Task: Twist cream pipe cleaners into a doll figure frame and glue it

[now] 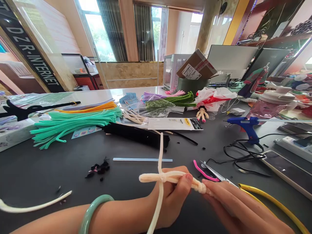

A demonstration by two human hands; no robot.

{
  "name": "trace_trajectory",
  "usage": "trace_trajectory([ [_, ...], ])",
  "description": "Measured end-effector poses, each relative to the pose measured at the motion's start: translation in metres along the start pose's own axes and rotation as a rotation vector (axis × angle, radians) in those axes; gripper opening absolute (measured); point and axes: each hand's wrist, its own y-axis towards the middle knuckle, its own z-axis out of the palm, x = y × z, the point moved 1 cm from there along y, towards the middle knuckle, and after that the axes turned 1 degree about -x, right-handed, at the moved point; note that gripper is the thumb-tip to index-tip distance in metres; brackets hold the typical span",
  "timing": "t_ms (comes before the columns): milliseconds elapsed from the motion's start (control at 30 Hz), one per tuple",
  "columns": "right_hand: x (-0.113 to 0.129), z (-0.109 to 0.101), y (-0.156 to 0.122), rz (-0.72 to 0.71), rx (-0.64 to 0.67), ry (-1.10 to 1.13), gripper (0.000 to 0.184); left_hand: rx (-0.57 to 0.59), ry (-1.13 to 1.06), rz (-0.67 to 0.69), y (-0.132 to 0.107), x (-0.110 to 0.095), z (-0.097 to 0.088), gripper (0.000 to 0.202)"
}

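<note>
My left hand [174,195], with a green bangle [94,208] on the wrist, is closed round a bundle of cream pipe cleaners [148,177] twisted together. One pipe cleaner crosses the bundle, its ends sticking up and down. At the bundle's right end is a small knotted lump, and my right hand [234,201] pinches there with fingers pressed together. Just behind my right hand lie scissors [215,172], partly hidden, and a short pink pipe cleaner [206,172]. A clear glue stick [142,160] lies beyond my left hand.
Green pipe cleaners [78,122] and a black bundle [136,134] lie behind. A blue glue gun [251,128] with its cord stands at right, near a phone [287,169]. Black scraps [98,168] and a loose cream pipe cleaner [36,207] are at left. A small doll [202,113] sits farther back.
</note>
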Motion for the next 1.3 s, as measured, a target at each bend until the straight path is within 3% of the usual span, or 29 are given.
trace_trajectory([
  [600, 0.005, -0.004, 0.006, 0.092, -0.032, 0.158, 0.022, 0.041, -0.038, -0.038, -0.001, -0.001, -0.001, 0.039],
  [967, 0.007, -0.011, 0.008, 0.127, -0.050, 0.345, 0.014, 0.250, -0.012, -0.169, -0.003, -0.014, 0.001, 0.041],
  [1300, 0.011, -0.012, 0.002, 0.197, -0.114, 0.385, 0.014, 0.254, 0.047, -0.078, -0.001, -0.011, 0.009, 0.043],
])
